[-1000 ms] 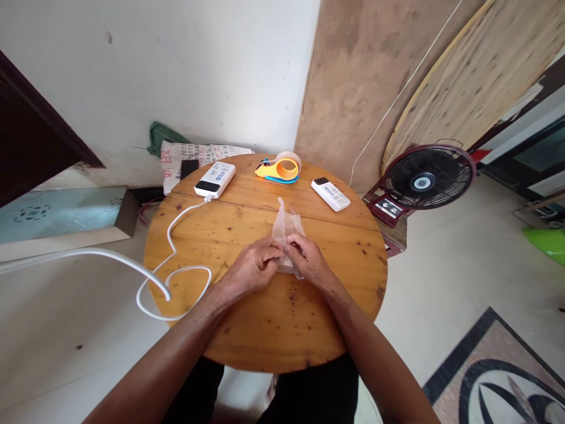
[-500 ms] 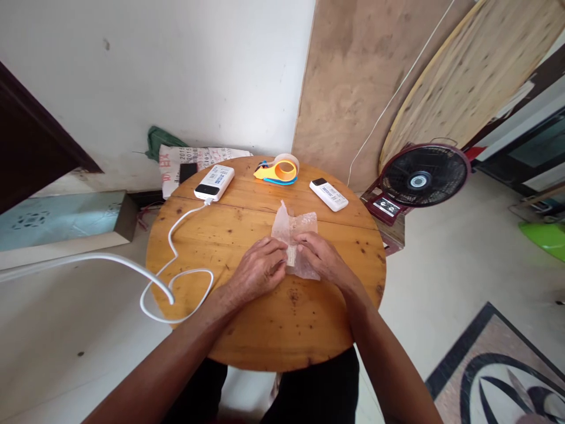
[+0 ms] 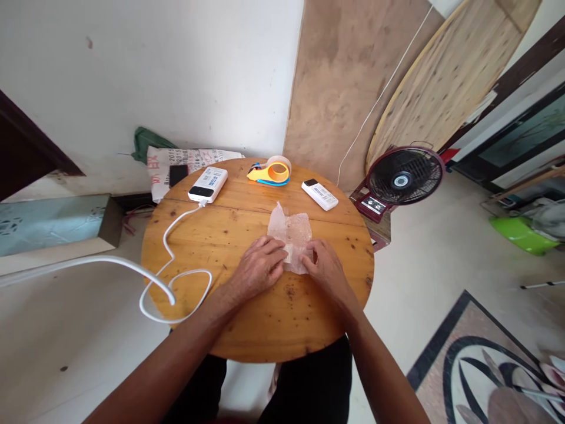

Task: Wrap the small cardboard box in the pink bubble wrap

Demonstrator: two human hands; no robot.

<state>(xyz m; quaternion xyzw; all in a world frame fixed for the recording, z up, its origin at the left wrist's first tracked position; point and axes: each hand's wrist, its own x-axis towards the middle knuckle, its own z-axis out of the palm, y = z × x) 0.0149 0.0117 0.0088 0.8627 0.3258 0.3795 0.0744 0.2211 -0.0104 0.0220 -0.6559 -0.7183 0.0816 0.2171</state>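
Note:
A crinkled piece of bubble wrap (image 3: 298, 229) lies on the round wooden table (image 3: 265, 330), and a small pale piece (image 3: 288, 252) shows at its middle, too small to name. My left hand (image 3: 261, 264) rests at the wrap's left side, fingertips pressed on the wrap and the pale piece. On the other side, my right hand (image 3: 323, 266) pinches the wrap's right edge between thumb and fingers. The undersides of both hands are hidden.
At the table's back stand a white power bank (image 3: 208, 184) with a white cable (image 3: 165, 235), a yellow tape dispenser (image 3: 270, 172) and a second white power bank (image 3: 320, 194). A fan (image 3: 401, 181) stands right of the table, a printed sack (image 3: 161, 171) behind it.
My right hand has moved from the wrap's middle down to its right edge. My left hand stays put on the wrap. The whole view has shifted slightly.

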